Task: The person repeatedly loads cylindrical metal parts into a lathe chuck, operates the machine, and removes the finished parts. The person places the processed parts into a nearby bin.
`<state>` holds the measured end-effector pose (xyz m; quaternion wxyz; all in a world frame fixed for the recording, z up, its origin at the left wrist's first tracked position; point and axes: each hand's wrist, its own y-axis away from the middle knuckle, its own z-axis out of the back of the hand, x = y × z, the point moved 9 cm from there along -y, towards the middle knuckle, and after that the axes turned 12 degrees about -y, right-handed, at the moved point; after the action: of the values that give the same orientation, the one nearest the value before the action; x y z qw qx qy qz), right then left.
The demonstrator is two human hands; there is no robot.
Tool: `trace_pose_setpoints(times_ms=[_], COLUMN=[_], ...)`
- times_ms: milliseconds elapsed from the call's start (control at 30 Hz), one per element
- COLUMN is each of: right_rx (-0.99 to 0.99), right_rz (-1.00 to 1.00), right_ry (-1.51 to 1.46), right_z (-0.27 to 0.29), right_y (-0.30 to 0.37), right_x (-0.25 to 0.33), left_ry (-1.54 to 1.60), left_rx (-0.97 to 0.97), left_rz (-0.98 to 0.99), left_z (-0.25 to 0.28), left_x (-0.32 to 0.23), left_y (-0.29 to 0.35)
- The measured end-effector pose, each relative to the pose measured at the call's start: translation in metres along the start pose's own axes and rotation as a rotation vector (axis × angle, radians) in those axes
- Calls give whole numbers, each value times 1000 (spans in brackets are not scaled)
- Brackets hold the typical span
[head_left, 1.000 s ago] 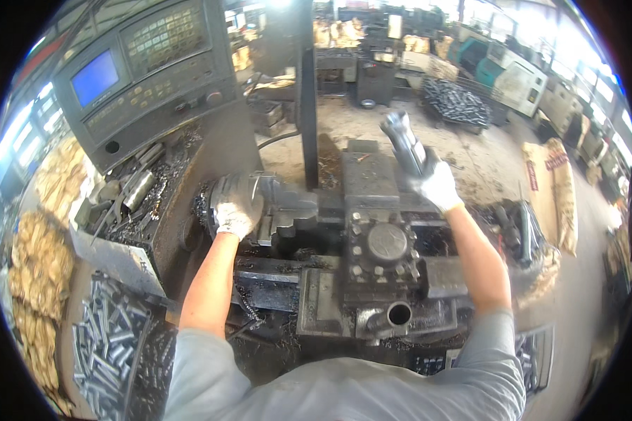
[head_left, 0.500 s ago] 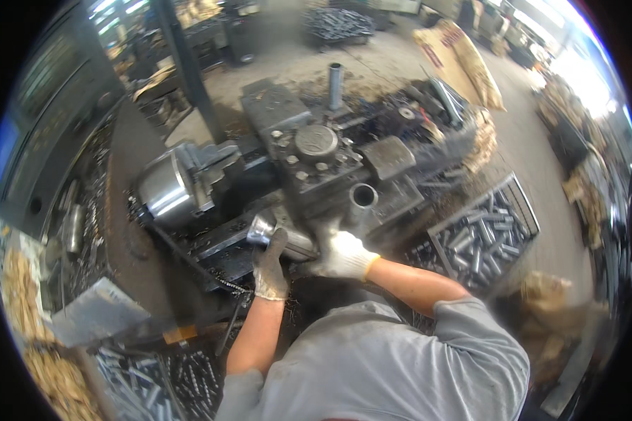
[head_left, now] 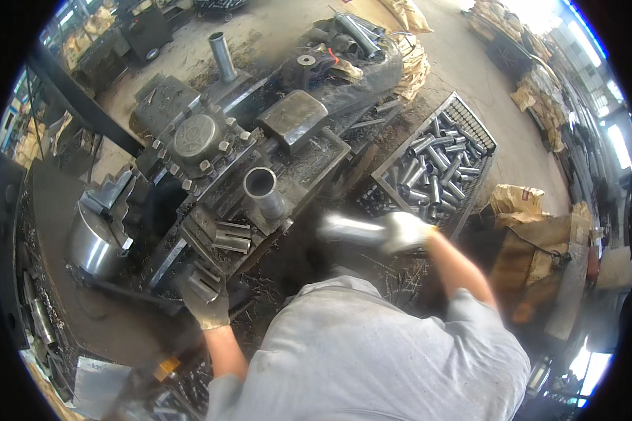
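Note:
My left hand [head_left: 207,306], in a dirty glove, is closed around a slotted metal sleeve [head_left: 205,283] beside the lathe carriage. A second slotted sleeve [head_left: 232,237] lies on the carriage. My right hand [head_left: 409,233], in a white glove, grips one end of a shiny metal tube [head_left: 351,229]. Both are smeared by motion, in front of the metal crate [head_left: 475,126] filled with similar tubes. An open-topped upright cylinder [head_left: 263,191] stands on the carriage between my hands.
The lathe chuck [head_left: 98,242] sits at the left, next to the bolted tool post [head_left: 196,137]. A tall tube [head_left: 222,56] rises behind them. Paper sacks [head_left: 519,200] and a wooden-looking box lie at the right. Metal shavings are scattered below the carriage.
My hands have parted from the cylindrical pieces they held together at the carriage. The right has swung toward the crate with the tube; the left stays by the carriage holding a sleeve. The view has turned right.

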<state>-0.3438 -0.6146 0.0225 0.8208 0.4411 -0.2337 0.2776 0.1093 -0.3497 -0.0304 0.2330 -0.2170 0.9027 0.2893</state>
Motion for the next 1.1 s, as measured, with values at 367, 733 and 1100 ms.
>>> trace_pose_setpoints(times_ms=[367,733,1100], right_rx=[-533,-141,137], right_rz=[385,629,400], right_ry=[-227,351,-361], right_z=[61,-115,-92], right_y=[-81,-115,-172], right_x=[174,332,365], left_ry=[-59,-241,-99], left_rx=[191,-61,-63], left_rz=[-81,43,-223], left_z=[-68,-45,-52], left_x=[-26,3,-60], left_y=[54,66,12])
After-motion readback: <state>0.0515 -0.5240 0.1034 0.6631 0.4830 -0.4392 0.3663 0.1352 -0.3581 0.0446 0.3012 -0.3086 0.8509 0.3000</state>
